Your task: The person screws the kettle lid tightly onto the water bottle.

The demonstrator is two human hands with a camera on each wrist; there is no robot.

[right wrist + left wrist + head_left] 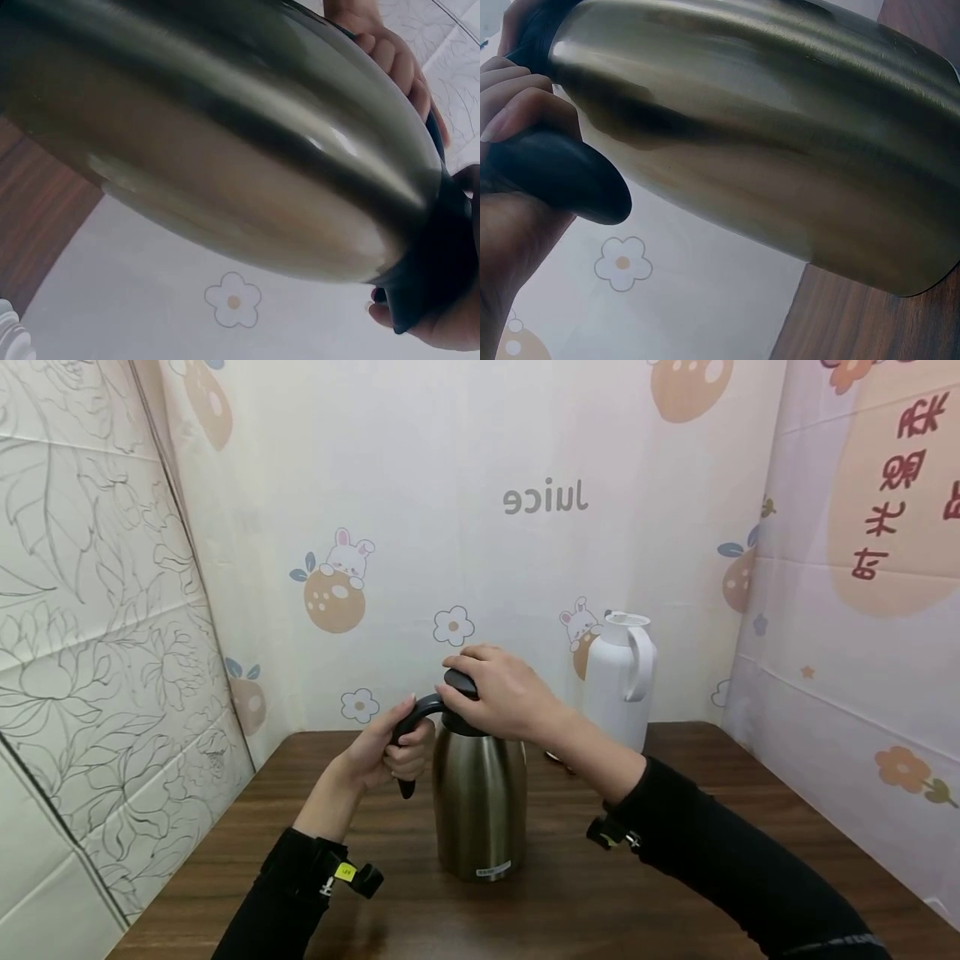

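Observation:
A metallic bronze-toned vacuum jug with a black top stands upright on the table, a small label near its base. My left hand grips its black handle from the left, fingers wrapped round it. Over the top, my right hand holds the black lid, with fingers on the far side and thumb on the near side. The right wrist view shows the dark collar and spout beside that hand. Part of the lid is hidden under the palm.
A white jug with a white handle stands behind, to the right, near the back edge of the brown wooden table. Printed cloth walls enclose the table at the back and both sides.

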